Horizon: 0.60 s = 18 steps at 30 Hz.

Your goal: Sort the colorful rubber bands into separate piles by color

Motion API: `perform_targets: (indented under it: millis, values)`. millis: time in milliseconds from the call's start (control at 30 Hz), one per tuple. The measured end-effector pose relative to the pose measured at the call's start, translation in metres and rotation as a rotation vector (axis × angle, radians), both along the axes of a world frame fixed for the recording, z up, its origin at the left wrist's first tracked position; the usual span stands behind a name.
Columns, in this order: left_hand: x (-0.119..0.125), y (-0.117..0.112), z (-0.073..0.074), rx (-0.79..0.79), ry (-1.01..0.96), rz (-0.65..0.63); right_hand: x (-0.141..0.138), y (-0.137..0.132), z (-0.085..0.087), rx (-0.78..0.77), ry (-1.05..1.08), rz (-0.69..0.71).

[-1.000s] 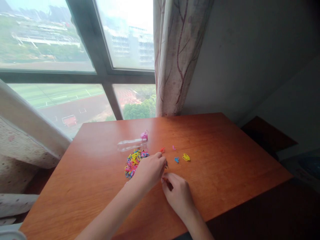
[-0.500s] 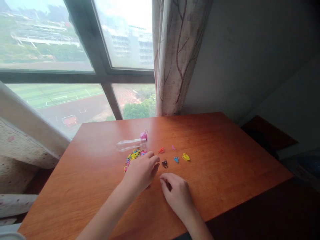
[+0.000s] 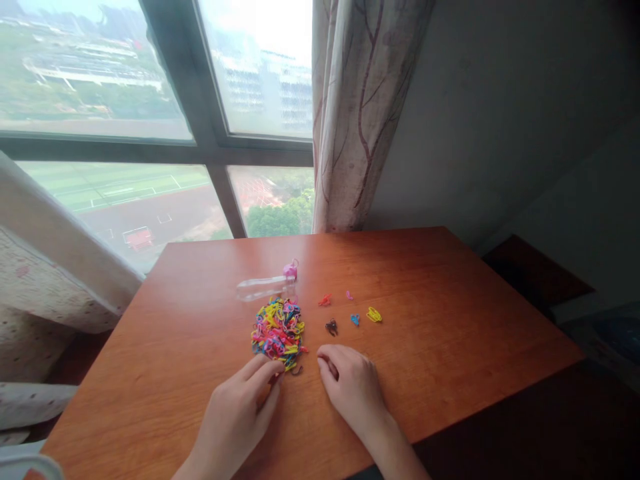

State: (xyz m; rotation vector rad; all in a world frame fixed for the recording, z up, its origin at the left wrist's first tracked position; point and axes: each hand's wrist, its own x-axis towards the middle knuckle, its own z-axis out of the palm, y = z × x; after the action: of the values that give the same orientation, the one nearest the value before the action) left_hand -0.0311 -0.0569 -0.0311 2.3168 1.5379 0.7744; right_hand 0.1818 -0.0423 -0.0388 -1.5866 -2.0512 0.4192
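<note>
A mixed heap of small coloured loops, which look like rubber bands, lies on the wooden table. At its near edge is my left hand, thumb and fingertips pinched together beside a dark loop. What that pinch contains, if anything, is too small to see. Right of the heap, my right hand rests on the table with thumb and forefinger closed; I cannot make out anything between them. Beyond it lie small separate groups: brown loops, blue loops, yellow loops, red loops and a pink loop.
Behind the heap a clear plastic container lies on its side, with a pink piece with a ring by its right end. A window and a patterned curtain border the table's far side.
My left hand has drawn back from near the brown loops, moving left and toward me to the heap's near edge, uncovering the heap. My right hand has stayed almost in place.
</note>
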Motion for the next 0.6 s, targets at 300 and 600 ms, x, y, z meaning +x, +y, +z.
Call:
perform_targets:
  millis: [300,600]
  values:
    - [0.006,0.000,-0.002,-0.041,-0.002,0.000,-0.015,0.003,0.001,-0.002,0.005,0.035]
    - [0.003,-0.001,-0.005,-0.047,-0.028,0.044,-0.024,0.002,0.003,-0.035,0.042,0.080]
